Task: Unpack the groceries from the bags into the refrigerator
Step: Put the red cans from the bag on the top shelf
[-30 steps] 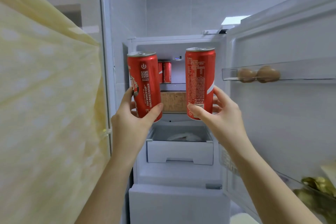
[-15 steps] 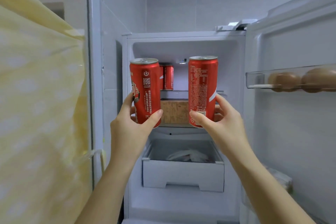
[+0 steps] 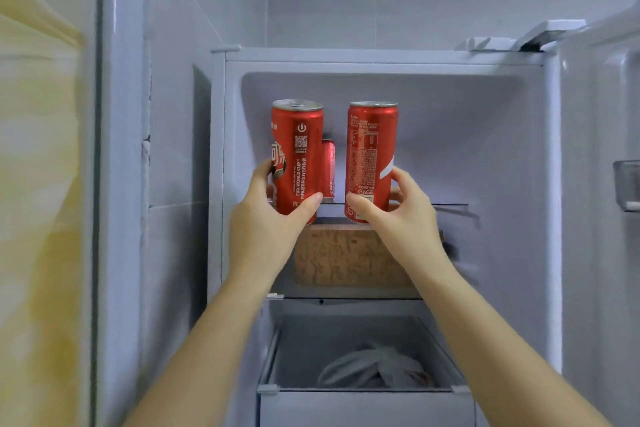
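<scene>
Left hand point(image 3: 272, 222): raised at the left end of the top shelf point(image 3: 446, 205) of the refrigerator point(image 3: 381, 55). Its fingers point(image 3: 308, 204) are curled round the lower part of the left can point(image 3: 298, 156), thumb across the front. The can is red and upright, with its printed code facing the camera.

Right hand point(image 3: 407, 222): raised just beside the left hand, apart from it. It grips the lower part of the right can point(image 3: 372, 156), thumb in front and the other fingers behind. The can is red and upright, with its fine print facing out.

Position: both cans are at the front edge of the top shelf, toward its left end, side by side with a gap between them. Their bases show slightly below the line of the shelf edge. Whether either base touches the shelf cannot be told.

Back can point(image 3: 328, 166): red and upright, standing farther back on the same shelf, seen through the gap.

Below the shelf: a brown speckled box point(image 3: 346, 256) sits on the next shelf down, partly hidden by both wrists. Below that, an open drawer point(image 3: 363, 395) holds a crumpled pale bag point(image 3: 377, 367).

Surroundings: the open door point(image 3: 595, 253) is at the right, with a clear bin point(image 3: 627, 184). A yellow cloth point(image 3: 34, 184) hangs at the far left, blurred.
</scene>
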